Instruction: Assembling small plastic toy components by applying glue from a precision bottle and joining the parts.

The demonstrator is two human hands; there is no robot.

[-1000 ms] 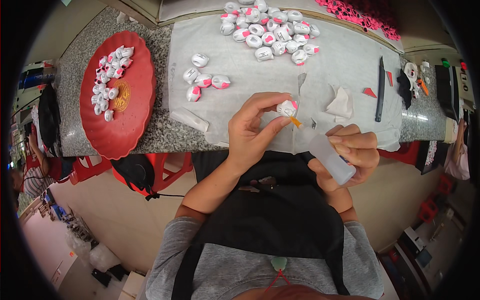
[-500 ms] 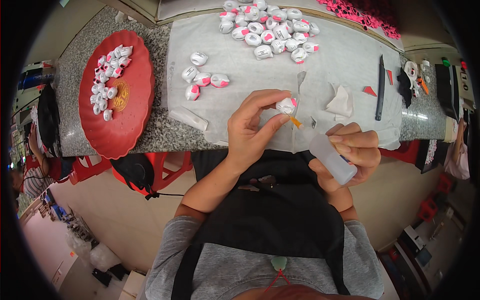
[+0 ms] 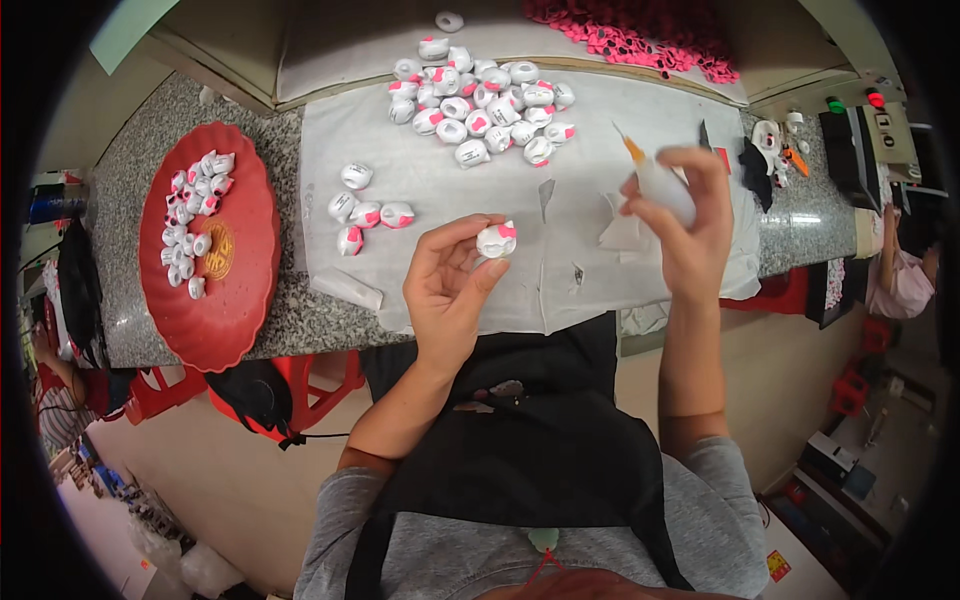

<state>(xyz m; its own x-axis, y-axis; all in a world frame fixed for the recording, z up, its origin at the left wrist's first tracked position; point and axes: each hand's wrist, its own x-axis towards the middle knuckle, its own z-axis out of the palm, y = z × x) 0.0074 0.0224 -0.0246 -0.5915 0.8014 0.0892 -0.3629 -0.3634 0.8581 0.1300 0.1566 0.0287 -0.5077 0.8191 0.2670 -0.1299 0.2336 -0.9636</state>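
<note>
Between the thumb and fingers of my left hand (image 3: 440, 290) is a small white cat-head bead (image 3: 496, 241) with a pink bow, held above the front of the white paper sheet (image 3: 450, 195). My right hand (image 3: 695, 230) grips a translucent squeeze bottle (image 3: 664, 190) with an orange needle tip, tilted with the needle pointing up and away from me. The bottle is well apart from the bead. Several similar beads (image 3: 366, 214) lie left of my left hand. A larger heap of beads (image 3: 478, 122) sits farther back on the sheet.
On the left, a red scalloped tray (image 3: 255, 310) holds more small white beads (image 3: 205, 187). Many pink pieces (image 3: 650, 45) cover the raised shelf at the back. Crumpled tissue (image 3: 622, 228) lies below the bottle, with a dark thin tool (image 3: 703, 133) behind my right hand.
My right hand has lifted the bottle away from the bead, turning its needle from the bead to upward. My left hand still holds the bead. The whole view has shifted somewhat.
</note>
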